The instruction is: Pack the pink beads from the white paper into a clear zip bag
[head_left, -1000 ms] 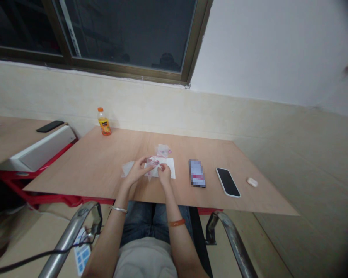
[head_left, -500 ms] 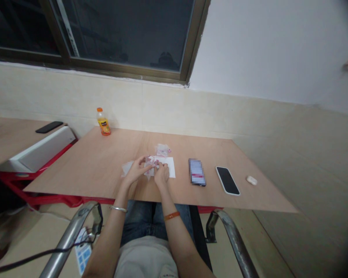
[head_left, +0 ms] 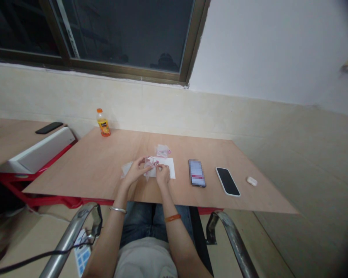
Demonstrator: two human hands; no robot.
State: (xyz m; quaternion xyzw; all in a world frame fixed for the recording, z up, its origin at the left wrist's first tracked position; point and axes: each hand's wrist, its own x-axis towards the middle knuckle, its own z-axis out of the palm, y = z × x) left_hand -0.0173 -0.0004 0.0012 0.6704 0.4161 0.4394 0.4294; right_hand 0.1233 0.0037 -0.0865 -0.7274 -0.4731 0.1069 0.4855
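Observation:
My left hand (head_left: 137,170) is closed on a sheer pinkish piece (head_left: 148,163), thin like ribbon or film; its exact kind cannot be made out. A pointed end of it hangs below my fingers. Opposite, my right hand (head_left: 162,175) is pinched at the edge of a small pink-purple part (head_left: 156,163) of the same piece; the fingertips partly hide it. Both hands are over a white sheet of paper (head_left: 171,168) on the table. Just beyond lies a clear packet (head_left: 162,150) with pink bits, and a translucent piece (head_left: 127,168) rests left of my left hand.
On the wooden table (head_left: 75,170), a phone with a lit screen (head_left: 197,173), a white-edged phone (head_left: 227,181) and a small white case (head_left: 252,181) lie to the right. An orange drink bottle (head_left: 103,122) stands at the back left. Metal armrests (head_left: 230,231) flank me.
My right hand has shifted slightly right, its fingertips drawn a little away from my left hand. The left hand keeps its hold on the pinkish piece.

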